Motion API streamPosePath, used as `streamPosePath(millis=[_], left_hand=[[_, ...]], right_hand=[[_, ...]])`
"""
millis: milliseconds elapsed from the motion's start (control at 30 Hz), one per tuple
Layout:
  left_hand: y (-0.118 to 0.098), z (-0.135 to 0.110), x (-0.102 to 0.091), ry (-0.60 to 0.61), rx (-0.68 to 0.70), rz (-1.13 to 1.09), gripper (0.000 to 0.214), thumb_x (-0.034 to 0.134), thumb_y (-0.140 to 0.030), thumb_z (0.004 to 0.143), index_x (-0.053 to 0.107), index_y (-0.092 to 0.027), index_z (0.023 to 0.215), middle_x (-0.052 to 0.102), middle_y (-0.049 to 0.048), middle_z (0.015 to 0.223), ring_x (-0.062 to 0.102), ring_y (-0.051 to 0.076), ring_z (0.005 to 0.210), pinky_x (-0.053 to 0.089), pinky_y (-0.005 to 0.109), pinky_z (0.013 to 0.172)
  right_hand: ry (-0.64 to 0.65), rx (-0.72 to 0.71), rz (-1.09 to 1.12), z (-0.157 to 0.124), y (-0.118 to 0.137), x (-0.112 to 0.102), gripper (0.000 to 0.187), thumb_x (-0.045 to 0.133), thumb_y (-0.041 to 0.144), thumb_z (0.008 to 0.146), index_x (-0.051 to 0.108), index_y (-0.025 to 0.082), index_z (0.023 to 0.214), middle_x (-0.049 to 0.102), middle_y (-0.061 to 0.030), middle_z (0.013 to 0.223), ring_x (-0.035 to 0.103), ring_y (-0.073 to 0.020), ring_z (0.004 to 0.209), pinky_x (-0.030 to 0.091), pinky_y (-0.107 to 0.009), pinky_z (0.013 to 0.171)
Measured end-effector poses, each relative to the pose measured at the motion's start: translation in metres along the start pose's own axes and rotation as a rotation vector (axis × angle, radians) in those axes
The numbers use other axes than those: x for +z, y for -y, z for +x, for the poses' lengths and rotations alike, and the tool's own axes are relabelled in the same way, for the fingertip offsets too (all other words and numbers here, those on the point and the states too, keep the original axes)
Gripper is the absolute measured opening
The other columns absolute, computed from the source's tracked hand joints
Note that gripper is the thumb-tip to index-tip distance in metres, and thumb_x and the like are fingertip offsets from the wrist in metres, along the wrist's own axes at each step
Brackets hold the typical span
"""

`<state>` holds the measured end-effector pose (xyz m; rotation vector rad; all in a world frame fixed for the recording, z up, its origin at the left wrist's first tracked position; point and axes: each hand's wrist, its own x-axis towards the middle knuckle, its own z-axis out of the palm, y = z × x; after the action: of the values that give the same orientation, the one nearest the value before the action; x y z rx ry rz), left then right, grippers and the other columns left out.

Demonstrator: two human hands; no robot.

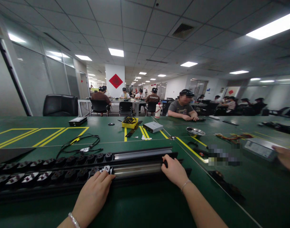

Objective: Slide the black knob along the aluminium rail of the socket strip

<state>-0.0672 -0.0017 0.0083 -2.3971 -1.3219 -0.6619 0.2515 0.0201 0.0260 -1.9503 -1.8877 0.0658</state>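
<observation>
Two long black rails lie side by side across the table in front of me: a near rail [140,171] and a far rail [142,154]. Rows of black socket modules [70,175] fill their left parts, some with whitish tops; the right parts show bare silvery channel. My left hand [94,191] rests with curled fingers on the last module [107,169] of the near row, a partly hidden black-and-white one. At the near rail's right end, my right hand [174,169] closes its thumb and fingers round a small black piece [165,163], mostly covered by the fingers.
Behind the rails are a black cable [82,142], a yellow tray [130,123], a grey metal box [153,127] and a metal bowl [195,132]. On the right, another person's hand [286,156] touches a silver metal box [260,148]. One person [182,107] sits opposite.
</observation>
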Motion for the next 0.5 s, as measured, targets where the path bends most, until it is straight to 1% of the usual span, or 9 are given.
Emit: streamPosePath(millis=[167,333,500], left_hand=[[-0.0006,0.0006,-0.0002,-0.006,-0.003,-0.001,0.025,0.038,-0.02,0.084,0.06,-0.023,0.096,0.058,0.0035,0.084,0.053,0.016,0.075,0.043,0.03,0.07],[-0.0008,0.001,-0.0001,-0.006,0.001,0.004,0.025,0.039,-0.018,0.084,0.059,-0.023,0.096,0.058,0.0032,0.083,0.053,0.017,0.075,0.043,0.031,0.07],[-0.0008,0.0005,0.0018,-0.009,0.005,0.009,0.025,0.039,-0.017,0.083,0.059,-0.023,0.098,0.057,0.0032,0.084,0.053,0.016,0.075,0.043,0.031,0.071]], right_hand=[[0.011,-0.009,-0.016,-0.0007,0.0002,-0.0034,0.012,0.042,0.024,0.075,0.049,0.02,0.084,0.061,-0.0025,0.086,0.054,-0.0163,0.083,0.028,-0.031,0.086],[-0.029,-0.024,-0.034,-0.0021,0.0009,-0.0054,0.01,0.043,0.025,0.075,0.051,0.021,0.081,0.06,-0.0001,0.081,0.053,-0.0156,0.081,0.028,-0.031,0.082],[-0.034,-0.027,-0.047,-0.0018,-0.0006,-0.0036,0.011,0.043,0.025,0.075,0.052,0.021,0.082,0.059,0.0001,0.079,0.052,-0.0148,0.08,0.029,-0.029,0.08]])
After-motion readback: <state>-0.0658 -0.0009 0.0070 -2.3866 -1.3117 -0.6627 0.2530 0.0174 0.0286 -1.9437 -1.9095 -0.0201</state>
